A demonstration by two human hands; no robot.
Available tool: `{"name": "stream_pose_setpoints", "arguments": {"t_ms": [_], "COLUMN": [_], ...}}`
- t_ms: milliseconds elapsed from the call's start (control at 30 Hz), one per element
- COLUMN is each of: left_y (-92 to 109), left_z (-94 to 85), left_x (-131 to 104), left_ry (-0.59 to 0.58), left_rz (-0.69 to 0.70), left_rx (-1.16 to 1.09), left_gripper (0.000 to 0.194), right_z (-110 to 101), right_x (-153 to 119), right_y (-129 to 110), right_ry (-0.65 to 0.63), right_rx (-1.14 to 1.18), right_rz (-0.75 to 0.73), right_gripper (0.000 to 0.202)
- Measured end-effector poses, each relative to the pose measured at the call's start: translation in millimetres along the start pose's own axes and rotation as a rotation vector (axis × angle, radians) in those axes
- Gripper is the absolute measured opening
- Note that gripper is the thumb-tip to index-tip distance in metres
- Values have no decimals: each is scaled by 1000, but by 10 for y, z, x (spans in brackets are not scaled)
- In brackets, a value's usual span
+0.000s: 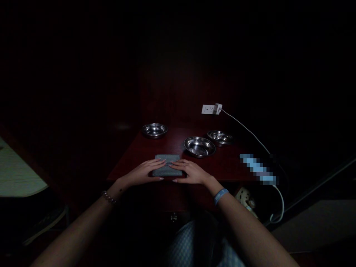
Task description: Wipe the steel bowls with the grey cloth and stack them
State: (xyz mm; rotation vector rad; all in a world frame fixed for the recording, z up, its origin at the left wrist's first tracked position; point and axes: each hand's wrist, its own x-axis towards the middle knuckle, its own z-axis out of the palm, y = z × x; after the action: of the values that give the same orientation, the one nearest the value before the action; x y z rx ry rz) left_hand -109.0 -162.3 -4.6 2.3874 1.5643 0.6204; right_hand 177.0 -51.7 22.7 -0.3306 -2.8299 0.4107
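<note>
A folded grey-green cloth (167, 171) lies near the front edge of a dark red wooden table (133, 163). My left hand (146, 171) rests on the cloth's left side, palm down, with its fingers stretched out and the thumb toward the table edge. On the right side, my right hand (191, 172) lies flat with its fingers extended over the cloth. The fingertips of both hands come close to each other at the cloth's middle. Just beyond my right hand sits a shiny metal bowl (199, 147).
Another metal bowl (155, 130) stands at the back left, and a third metal bowl (220, 138) at the back right. From a charger in the wall socket (208, 109), a white cable (250, 131) runs to a blurred-out blue object (257, 168) at the right. The surroundings are very dark.
</note>
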Motion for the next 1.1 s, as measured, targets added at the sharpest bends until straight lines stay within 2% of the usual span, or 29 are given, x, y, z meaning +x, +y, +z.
{"name": "stream_pose_setpoints", "arguments": {"t_ms": [133,233,333,533,633,700,800,900,1100], "left_y": [9,41,63,32,27,29,16,-42,-232], "left_z": [-92,-143,-149,-78,-75,-81,-77,-49,49], "left_x": [14,18,43,209,300,343,386,426,525], "left_ry": [-3,-9,28,248,265,252,265,322,471], "left_rz": [11,-13,-49,-270,-356,-391,-411,-401,-392], "left_rx": [-96,-118,-142,-364,-577,-687,-771,-811,-660], "left_gripper": [50,56,61,51,54,56,59,58,49], "right_z": [-10,7,62,134,117,111,137,195,267], "right_x": [-8,1,36,199,284,319,352,401,549], "right_y": [37,54,65,74,68,75,120,176,193], "right_ry": [33,63,159,336,420,432,452,536,590], "right_rx": [48,96,196,417,585,652,632,542,427], "right_rz": [38,58,124,390,428,441,479,565,746], "right_gripper": [48,43,46,67,64,59,55,49,28]}}
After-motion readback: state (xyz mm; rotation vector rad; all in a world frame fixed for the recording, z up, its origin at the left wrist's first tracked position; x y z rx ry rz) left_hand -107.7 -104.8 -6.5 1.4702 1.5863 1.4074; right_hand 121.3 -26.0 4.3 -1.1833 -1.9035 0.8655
